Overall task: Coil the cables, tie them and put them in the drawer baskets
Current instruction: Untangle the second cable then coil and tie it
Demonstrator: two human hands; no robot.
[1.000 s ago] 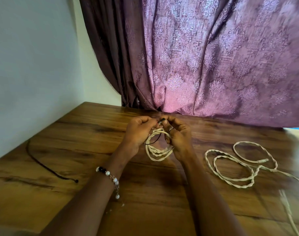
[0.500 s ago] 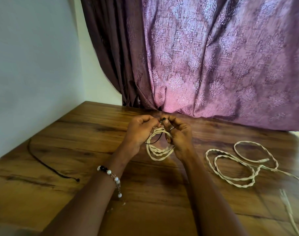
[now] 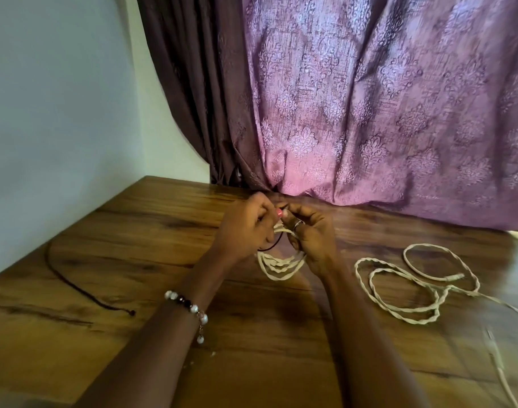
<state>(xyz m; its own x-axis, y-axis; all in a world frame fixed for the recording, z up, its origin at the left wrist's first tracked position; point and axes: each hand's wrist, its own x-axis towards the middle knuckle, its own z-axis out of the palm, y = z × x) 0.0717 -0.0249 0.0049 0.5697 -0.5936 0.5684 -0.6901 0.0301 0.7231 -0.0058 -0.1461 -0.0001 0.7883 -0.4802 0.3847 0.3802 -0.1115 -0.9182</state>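
A cream twisted cable coil (image 3: 276, 265) hangs in small loops between both hands, just above the wooden table (image 3: 151, 228). My left hand (image 3: 246, 228) and my right hand (image 3: 312, 234) meet at the coil's top, fingertips pinched together on it. A thin dark tie (image 3: 271, 246) loops out below my left hand across the coil. A second cream cable (image 3: 411, 285) lies loose and uncoiled on the table to the right.
A dark thin cord (image 3: 75, 282) lies curved on the table at the left, near the white wall (image 3: 54, 98). A purple patterned curtain (image 3: 369, 98) hangs behind the table. Another pale cable end (image 3: 499, 360) trails at the lower right edge.
The hands have closed nearer together at the coil's top and the dark tie loop has shifted a little. The coil stays in the same place.
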